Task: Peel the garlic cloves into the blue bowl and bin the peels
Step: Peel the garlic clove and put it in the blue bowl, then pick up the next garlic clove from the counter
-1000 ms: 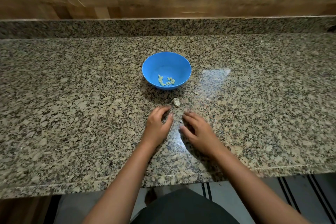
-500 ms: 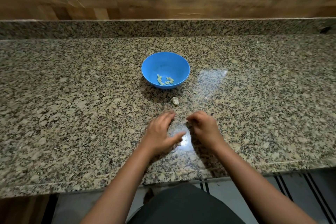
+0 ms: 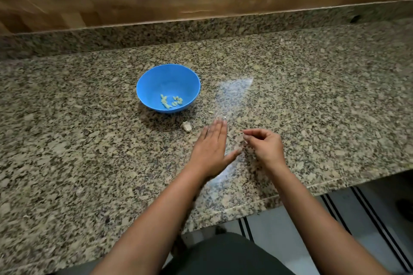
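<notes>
The blue bowl (image 3: 168, 78) stands on the granite counter with several pale peeled garlic cloves (image 3: 171, 102) in its bottom. In front of the bowl lies a small whitish garlic piece (image 3: 186, 126). My left hand (image 3: 211, 147) lies flat on the counter, fingers straight, just right of that piece. My right hand (image 3: 264, 146) is beside it with fingers curled and the thumb and fingertips pinched together; a thin scrap of peel seems to be between them. Tiny peel flakes (image 3: 210, 112) lie near the fingertips.
The speckled granite counter (image 3: 89, 152) runs wall to wall with a raised back ledge and a wooden wall behind. Its front edge (image 3: 245, 204) is close to my body. A striped floor mat (image 3: 357, 219) shows below at the right.
My left hand has flattened and slid forward toward the garlic piece. My right hand has curled tighter into a pinch. The camera has tilted and shifted left.
</notes>
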A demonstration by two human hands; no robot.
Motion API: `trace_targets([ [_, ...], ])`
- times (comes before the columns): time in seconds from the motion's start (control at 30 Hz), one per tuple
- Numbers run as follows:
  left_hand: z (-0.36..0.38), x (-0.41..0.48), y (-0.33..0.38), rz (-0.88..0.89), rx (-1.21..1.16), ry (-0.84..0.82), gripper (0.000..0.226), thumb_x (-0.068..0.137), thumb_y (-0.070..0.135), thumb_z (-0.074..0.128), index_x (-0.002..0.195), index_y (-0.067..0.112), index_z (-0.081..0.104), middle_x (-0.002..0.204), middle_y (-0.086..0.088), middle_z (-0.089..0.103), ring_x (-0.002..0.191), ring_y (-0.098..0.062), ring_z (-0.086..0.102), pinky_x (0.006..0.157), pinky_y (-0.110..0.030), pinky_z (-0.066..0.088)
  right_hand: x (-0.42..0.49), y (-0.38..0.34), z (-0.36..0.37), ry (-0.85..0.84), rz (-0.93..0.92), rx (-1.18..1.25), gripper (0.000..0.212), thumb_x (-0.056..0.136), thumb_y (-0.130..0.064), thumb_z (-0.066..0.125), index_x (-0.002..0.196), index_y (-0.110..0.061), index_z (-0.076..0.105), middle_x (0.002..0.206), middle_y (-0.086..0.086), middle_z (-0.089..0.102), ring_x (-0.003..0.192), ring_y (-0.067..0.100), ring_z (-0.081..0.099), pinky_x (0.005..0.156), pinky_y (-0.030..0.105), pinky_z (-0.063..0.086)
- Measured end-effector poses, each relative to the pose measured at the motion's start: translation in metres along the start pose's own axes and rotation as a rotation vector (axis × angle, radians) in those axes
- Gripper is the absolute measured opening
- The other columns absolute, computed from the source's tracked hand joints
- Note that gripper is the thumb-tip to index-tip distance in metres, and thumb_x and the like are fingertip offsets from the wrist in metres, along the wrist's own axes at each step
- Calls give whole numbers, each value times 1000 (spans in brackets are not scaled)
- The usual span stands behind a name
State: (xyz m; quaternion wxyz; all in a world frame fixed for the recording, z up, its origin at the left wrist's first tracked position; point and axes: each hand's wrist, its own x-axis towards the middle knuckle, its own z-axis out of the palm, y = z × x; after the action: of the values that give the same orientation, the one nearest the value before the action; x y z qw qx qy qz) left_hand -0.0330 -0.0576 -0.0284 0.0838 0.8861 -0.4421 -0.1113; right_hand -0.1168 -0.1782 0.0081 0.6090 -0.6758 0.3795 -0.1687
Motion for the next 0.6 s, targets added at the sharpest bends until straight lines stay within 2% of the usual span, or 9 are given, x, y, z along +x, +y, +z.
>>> trace_targets([
  [0.1, -1, 15, 3, 93, 1, 17, 65, 98, 52, 17, 151, 16, 0, 159, -1, -2, 145, -13, -7, 116, -32, -5, 3, 1, -4, 2, 10, 14, 11, 82, -1, 66, 86, -11, 70, 84, 3, 70, 80, 11, 66, 70, 12, 50],
  [0.17, 1, 10, 1, 155, -71, 54, 55, 101, 45, 23, 149, 19, 18, 157, 2, 15, 145, -13, 8, 118, -32, 5, 3, 1, -5, -4, 5, 21, 12, 82, 0, 66, 85, -11, 70, 83, 3, 70, 80, 12, 66, 71, 14, 51],
  [0.27, 4, -15, -4, 175, -245, 158, 47, 98, 38, 34, 137, 16, 47, 144, -2, 44, 137, -19, 35, 113, -35, 27, 0, 1, -6, -34, 0, 42, 18, 82, 1, 66, 79, -16, 68, 83, 2, 70, 81, 12, 66, 73, 17, 50],
  [0.33, 7, -35, -6, 144, -268, 231, 43, 97, 35, 40, 129, 13, 56, 134, -4, 55, 128, -21, 47, 110, -35, 33, -2, 2, -5, -61, 5, 57, 21, 81, 2, 66, 77, -19, 68, 82, -1, 69, 82, 11, 65, 74, 17, 50],
  [0.47, 10, -66, -4, 13, -277, 375, 29, 88, 8, 61, 116, 3, 64, 116, -12, 66, 109, -28, 60, 98, -39, 47, -8, 2, -1, -129, 28, 94, 19, 82, 4, 65, 78, -15, 68, 87, 2, 69, 86, 13, 65, 79, 21, 52],
  [0.53, 9, -78, -3, -62, -277, 410, 28, 81, -1, 66, 109, 0, 67, 105, -15, 67, 100, -28, 61, 90, -32, 49, -12, -1, 2, -180, 20, 82, 18, 81, 5, 65, 79, -12, 68, 89, 3, 68, 86, 11, 64, 78, 19, 52],
  [0.6, 7, -85, 1, -111, -271, 445, 25, 80, -2, 67, 105, -1, 68, 100, -15, 66, 95, -24, 58, 86, -26, 46, -18, -3, 7, -240, 10, 62, 17, 81, 5, 64, 77, -11, 68, 85, 2, 67, 81, 9, 63, 75, 18, 52],
])
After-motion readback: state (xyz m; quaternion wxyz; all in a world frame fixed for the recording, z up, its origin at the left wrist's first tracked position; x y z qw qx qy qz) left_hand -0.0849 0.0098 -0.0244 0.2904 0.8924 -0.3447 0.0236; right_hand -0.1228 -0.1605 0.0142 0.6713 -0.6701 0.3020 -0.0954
